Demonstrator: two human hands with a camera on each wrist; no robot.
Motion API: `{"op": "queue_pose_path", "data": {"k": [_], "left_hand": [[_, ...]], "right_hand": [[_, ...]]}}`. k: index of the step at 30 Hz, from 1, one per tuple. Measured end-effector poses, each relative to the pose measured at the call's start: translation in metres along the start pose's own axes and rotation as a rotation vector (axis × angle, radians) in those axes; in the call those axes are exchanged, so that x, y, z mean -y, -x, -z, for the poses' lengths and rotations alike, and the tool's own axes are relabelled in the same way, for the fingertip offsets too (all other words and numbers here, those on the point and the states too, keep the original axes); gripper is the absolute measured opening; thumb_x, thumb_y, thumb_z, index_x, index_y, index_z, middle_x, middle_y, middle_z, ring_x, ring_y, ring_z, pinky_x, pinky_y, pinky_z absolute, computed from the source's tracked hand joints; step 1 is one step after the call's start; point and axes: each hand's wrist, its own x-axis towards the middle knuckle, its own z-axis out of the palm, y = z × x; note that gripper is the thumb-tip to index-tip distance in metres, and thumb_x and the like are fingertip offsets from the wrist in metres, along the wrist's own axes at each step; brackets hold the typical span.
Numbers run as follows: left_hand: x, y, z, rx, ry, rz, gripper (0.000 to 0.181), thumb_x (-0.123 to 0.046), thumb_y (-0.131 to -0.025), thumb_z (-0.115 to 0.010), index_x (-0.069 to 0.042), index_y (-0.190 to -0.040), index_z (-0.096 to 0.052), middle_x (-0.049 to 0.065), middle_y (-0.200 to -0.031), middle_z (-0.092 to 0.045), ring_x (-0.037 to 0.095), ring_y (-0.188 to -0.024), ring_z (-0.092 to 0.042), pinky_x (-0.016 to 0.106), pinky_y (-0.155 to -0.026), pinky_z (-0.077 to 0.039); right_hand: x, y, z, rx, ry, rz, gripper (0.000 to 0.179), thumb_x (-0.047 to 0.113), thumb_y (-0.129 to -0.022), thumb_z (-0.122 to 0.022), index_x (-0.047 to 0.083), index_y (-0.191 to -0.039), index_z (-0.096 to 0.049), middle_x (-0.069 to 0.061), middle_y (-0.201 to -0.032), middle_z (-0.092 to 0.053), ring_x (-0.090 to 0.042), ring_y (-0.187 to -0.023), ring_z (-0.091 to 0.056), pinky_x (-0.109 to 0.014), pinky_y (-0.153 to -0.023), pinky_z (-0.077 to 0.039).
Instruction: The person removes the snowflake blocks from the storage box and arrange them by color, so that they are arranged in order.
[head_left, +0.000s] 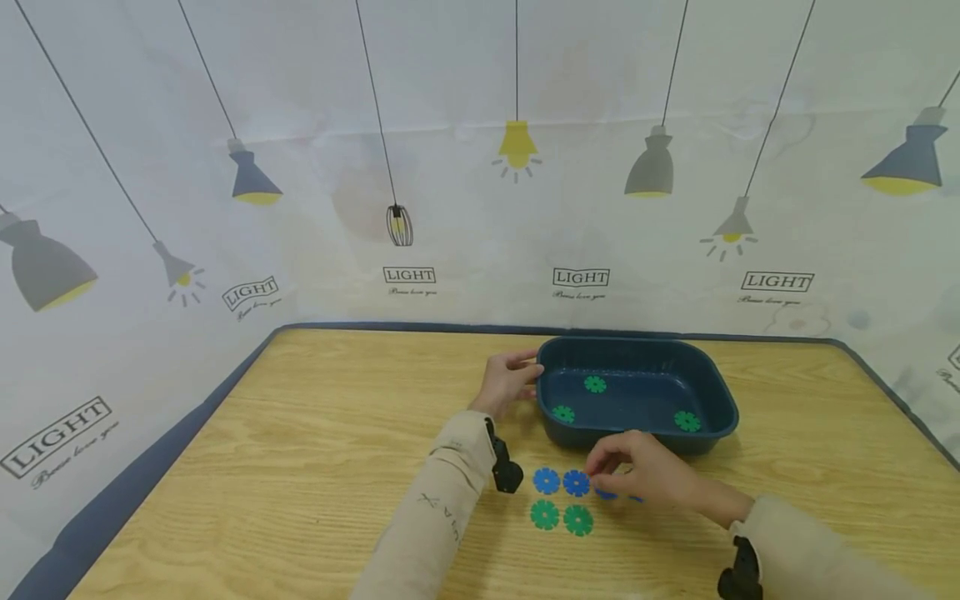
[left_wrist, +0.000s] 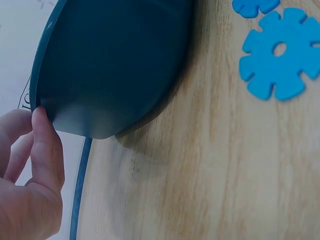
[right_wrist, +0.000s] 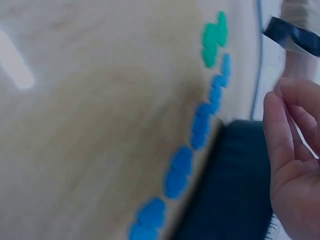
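A dark blue plastic basin (head_left: 637,436) stands on the table with a few green notched discs (head_left: 595,384) inside. At its left end my left hand (head_left: 506,382) pinches the rim; in the left wrist view the fingers (left_wrist: 44,145) lie against the outer wall. My right hand (head_left: 641,471) hovers over a row of blue notched discs (head_left: 546,481) in front of the basin, partly covering them. Its thumb and fingertips (right_wrist: 273,107) are close together, and I see no disc between them. Two green notched discs (head_left: 544,515) lie nearer me, below the blue row.
The wood-grain table (head_left: 322,433) ends at a dark edge along the back. Behind it hangs a pale wall cloth (head_left: 465,208) printed with lamps. Each wrist carries a black camera mount (head_left: 507,475).
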Motion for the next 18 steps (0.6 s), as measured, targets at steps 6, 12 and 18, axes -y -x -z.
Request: {"op": "queue_pose_path", "data": {"k": [6, 12, 18], "left_hand": [[-0.001, 0.001, 0.000, 0.008, 0.000, 0.000, 0.032, -0.005, -0.083, -0.062, -0.007, -0.115, -0.061, 0.010, -0.100, -0.061, 0.013, -0.070, -0.062, 0.036, -0.071, -0.054], [-0.002, 0.002, 0.000, 0.008, -0.012, -0.011, 0.032, -0.005, -0.083, -0.062, -0.007, -0.115, -0.061, 0.011, -0.100, -0.061, 0.013, -0.069, -0.062, 0.037, -0.070, -0.054], [-0.001, 0.003, 0.000, 0.001, -0.007, -0.009, 0.032, -0.005, -0.083, -0.063, -0.007, -0.115, -0.062, 0.011, -0.099, -0.062, 0.013, -0.067, -0.062, 0.037, -0.071, -0.054]], "right_hand": [[0.007, -0.001, 0.025, -0.073, 0.052, -0.015, 0.015, 0.015, -0.084, -0.064, 0.002, -0.091, -0.065, -0.005, -0.084, -0.064, -0.009, -0.075, -0.060, -0.027, -0.069, -0.052], [0.010, 0.002, 0.054, -0.130, 0.089, -0.039, 0.014, 0.013, -0.084, -0.063, 0.002, -0.093, -0.063, -0.007, -0.084, -0.063, -0.015, -0.071, -0.061, -0.029, -0.062, -0.053], [-0.003, 0.002, 0.077, -0.175, 0.134, -0.085, 0.016, 0.010, -0.084, -0.062, -0.001, -0.096, -0.062, -0.009, -0.086, -0.063, -0.007, -0.071, -0.060, -0.032, -0.061, -0.054]]}}
